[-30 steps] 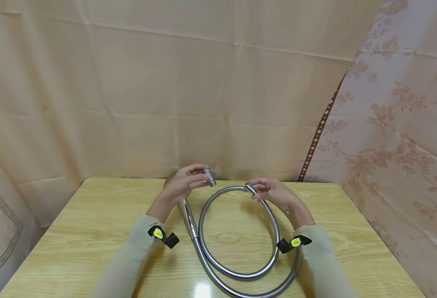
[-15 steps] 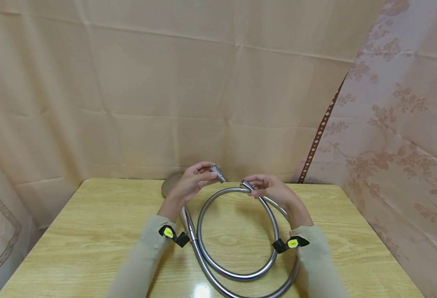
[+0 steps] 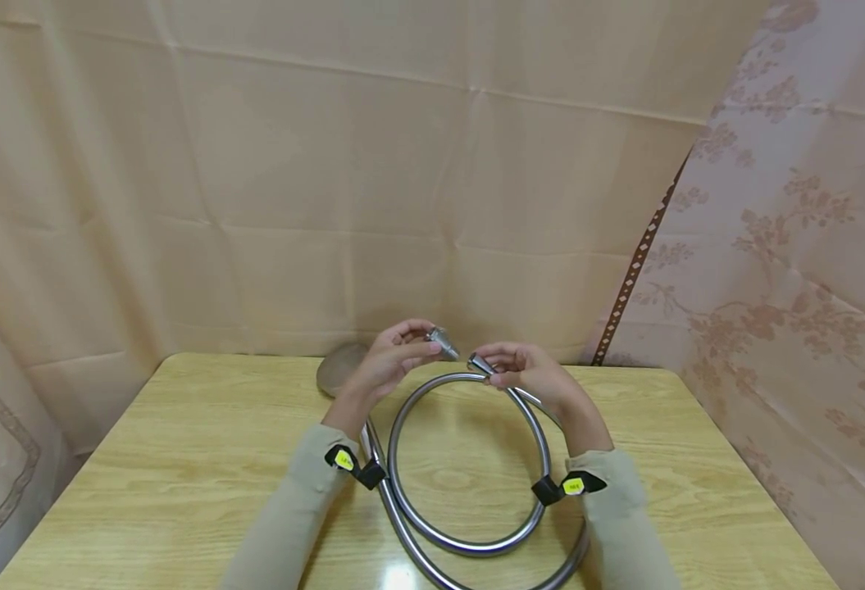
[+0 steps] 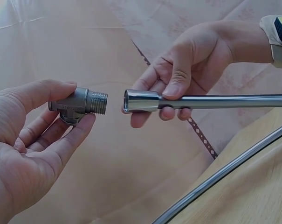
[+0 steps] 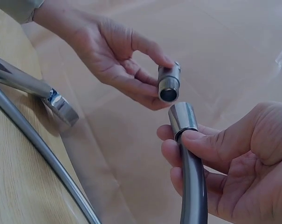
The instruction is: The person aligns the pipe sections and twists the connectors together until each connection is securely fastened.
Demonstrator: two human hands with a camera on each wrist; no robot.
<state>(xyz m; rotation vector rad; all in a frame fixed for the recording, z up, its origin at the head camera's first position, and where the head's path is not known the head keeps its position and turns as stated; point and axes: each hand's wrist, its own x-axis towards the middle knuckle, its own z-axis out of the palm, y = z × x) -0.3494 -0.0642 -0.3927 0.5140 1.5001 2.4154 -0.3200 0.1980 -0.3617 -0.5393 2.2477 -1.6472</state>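
Observation:
My left hand (image 3: pixel 388 366) pinches a small silvery threaded pipe fitting (image 4: pixel 79 103) between thumb and fingers, its threaded end pointing right. A short side branch shows underneath it in the left wrist view. My right hand (image 3: pixel 539 381) holds a chrome shower hose (image 3: pixel 487 550) just behind its flared end nut (image 4: pixel 143 101). The nut's open mouth faces the threads, and a small gap separates them in the left wrist view. Both hands are raised over the table's back edge. From there the hose loops down across the wooden table.
A shower head (image 3: pixel 339 369) lies at the back left of the wooden table (image 3: pixel 181 459), joined to the hose's other end. A beige curtain (image 3: pixel 329 180) hangs behind the table, with a flowered cloth (image 3: pixel 794 270) on the right.
My left hand has moved right with the fitting and tipped its threaded end rightward. My right hand has shifted slightly left, turning the hose nut toward the fitting. The gap between them has narrowed.

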